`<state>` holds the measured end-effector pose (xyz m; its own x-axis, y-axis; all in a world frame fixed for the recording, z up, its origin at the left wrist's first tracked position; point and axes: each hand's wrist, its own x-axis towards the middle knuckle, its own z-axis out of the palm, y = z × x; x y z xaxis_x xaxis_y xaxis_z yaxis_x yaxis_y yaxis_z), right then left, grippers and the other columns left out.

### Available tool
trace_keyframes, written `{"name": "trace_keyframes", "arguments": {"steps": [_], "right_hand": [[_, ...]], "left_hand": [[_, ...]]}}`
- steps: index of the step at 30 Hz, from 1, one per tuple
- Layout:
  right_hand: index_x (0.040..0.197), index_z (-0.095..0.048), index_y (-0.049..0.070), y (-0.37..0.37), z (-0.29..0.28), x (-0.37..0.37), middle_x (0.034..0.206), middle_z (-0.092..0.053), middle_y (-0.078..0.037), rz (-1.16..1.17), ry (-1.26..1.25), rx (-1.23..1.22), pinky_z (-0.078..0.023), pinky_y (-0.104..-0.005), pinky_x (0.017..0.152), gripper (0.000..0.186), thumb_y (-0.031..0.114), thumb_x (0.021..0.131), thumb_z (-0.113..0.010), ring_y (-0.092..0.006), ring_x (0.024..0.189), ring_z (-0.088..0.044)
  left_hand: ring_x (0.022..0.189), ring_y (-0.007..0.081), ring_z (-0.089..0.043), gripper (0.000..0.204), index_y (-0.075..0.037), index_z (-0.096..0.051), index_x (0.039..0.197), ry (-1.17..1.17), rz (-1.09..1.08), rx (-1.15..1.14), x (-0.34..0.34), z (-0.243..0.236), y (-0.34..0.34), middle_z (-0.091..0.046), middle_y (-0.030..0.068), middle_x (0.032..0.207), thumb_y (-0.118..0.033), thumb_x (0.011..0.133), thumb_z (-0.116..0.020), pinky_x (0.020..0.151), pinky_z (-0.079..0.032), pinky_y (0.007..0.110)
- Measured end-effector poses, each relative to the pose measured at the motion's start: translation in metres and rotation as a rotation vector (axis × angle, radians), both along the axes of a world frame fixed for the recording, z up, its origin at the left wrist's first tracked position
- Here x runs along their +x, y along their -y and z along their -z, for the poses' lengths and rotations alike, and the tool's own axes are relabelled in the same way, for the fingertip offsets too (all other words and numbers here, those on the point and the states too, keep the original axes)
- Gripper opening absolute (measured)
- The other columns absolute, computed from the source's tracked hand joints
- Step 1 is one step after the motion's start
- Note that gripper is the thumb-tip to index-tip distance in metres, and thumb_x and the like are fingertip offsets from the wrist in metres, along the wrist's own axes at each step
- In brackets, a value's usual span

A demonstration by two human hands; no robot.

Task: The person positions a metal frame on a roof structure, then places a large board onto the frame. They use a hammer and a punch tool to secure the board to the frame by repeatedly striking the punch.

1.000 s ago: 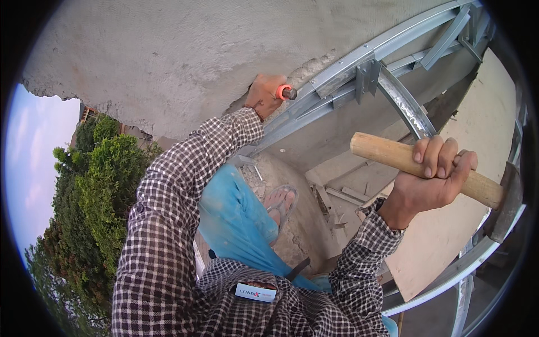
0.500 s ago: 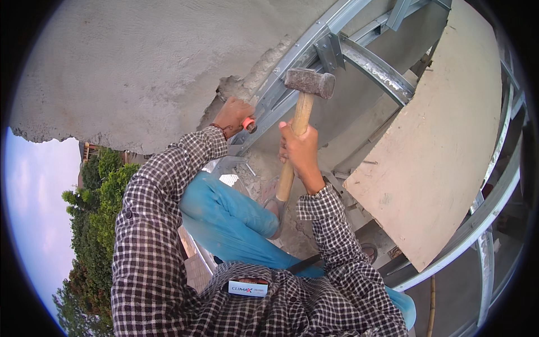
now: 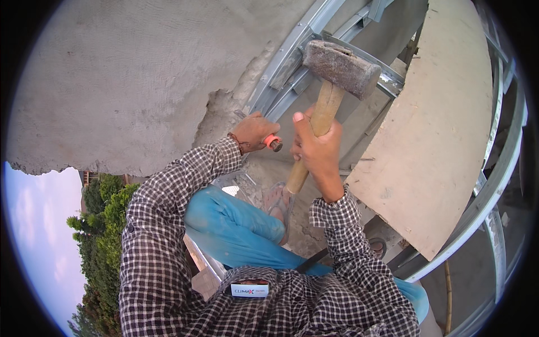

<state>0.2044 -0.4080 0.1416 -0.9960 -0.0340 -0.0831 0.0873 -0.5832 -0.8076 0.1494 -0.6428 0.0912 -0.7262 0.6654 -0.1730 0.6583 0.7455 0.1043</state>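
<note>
My right hand (image 3: 320, 147) is wrapped round the wooden handle of a sledgehammer (image 3: 343, 68), whose heavy, worn steel head is raised up and to the right of my other hand. A chisel (image 3: 275, 144) with an orange-red collar near its struck end sits in the closed fist of my left hand (image 3: 254, 132). Its tip shows only in part, close to the broken edge of the grey plastered wall (image 3: 140, 73). Rough, chipped mortar (image 3: 216, 112) lies just beyond that fist, beside the metal framing (image 3: 281, 62).
A large pale board (image 3: 432, 135) leans at the right, within curved metal channels (image 3: 477, 216). Below the hands are my bent leg in blue trousers (image 3: 236, 216) and a sandalled foot (image 3: 278, 202) on a rubble-strewn surface. Trees (image 3: 104, 241) and sky lie beyond the wall's lower edge at left.
The hammer has been lifted nearer to the view and to the right. My left hand, still gripping the chisel, has moved slightly right and down in the picture as the view shifted.
</note>
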Motion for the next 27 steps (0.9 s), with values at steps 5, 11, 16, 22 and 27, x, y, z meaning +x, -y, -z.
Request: {"name": "trace_keyframes", "arguments": {"steps": [5, 11, 16, 22, 27], "right_hand": [[0.088, -0.047, 0.008, 0.000, 0.002, 0.006, 0.062, -0.044, 0.002, -0.028, -0.046, 0.080, -0.037, -0.0252, 0.040, 0.030, 0.026, 0.096, -0.070, -0.0064, 0.046, -0.042], [0.081, -0.058, 0.004, 0.000, -0.007, 0.016, 0.062, -0.053, 0.002, 0.028, 0.012, 0.072, -0.037, -0.0239, 0.045, 0.028, 0.024, 0.097, -0.070, -0.0051, 0.050, -0.049], [0.083, -0.058, 0.003, -0.010, -0.001, 0.014, 0.065, -0.053, 0.002, 0.091, -0.099, 0.226, -0.040, -0.0259, 0.053, 0.030, 0.027, 0.097, -0.069, -0.0064, 0.059, -0.049], [0.097, -0.056, 0.003, -0.013, 0.009, 0.018, 0.067, -0.052, 0.001, 0.170, -0.208, 0.269, -0.042, -0.0279, 0.054, 0.030, 0.031, 0.097, -0.068, -0.0094, 0.060, -0.051], [0.106, -0.055, 0.000, -0.011, 0.002, 0.017, 0.067, -0.055, -0.006, 0.223, -0.285, 0.450, -0.045, -0.0323, 0.059, 0.037, 0.034, 0.097, -0.066, -0.0153, 0.063, -0.056]], "left_hand": [[0.085, 0.0304, -0.063, 0.024, -0.011, -0.057, 0.095, -0.201, 0.004, 0.160, -0.020, -0.004, 0.005, -0.066, 0.0093, 0.087, -0.013, 0.078, -0.074, 0.081, -0.045, 0.042], [0.083, 0.0355, -0.061, 0.025, -0.007, -0.054, 0.092, -0.106, -0.339, 0.346, -0.046, -0.008, 0.004, -0.062, 0.0141, 0.085, -0.021, 0.084, -0.073, 0.075, -0.046, 0.045], [0.069, 0.0278, -0.056, 0.031, -0.006, -0.054, 0.089, 0.207, -0.192, 0.253, -0.092, -0.039, 0.019, -0.061, 0.0106, 0.080, -0.031, 0.091, -0.071, 0.064, -0.046, 0.038], [0.078, 0.0127, -0.054, 0.023, -0.009, -0.059, 0.089, 0.452, -0.414, 0.148, -0.123, -0.059, 0.014, -0.056, -0.0024, 0.079, -0.026, 0.090, -0.075, 0.074, -0.048, 0.032], [0.083, 0.0188, -0.056, 0.027, -0.008, -0.057, 0.097, 0.254, -0.274, 0.384, -0.114, -0.047, 0.028, -0.060, 0.0059, 0.088, -0.026, 0.089, -0.075, 0.078, -0.047, 0.036]]}}
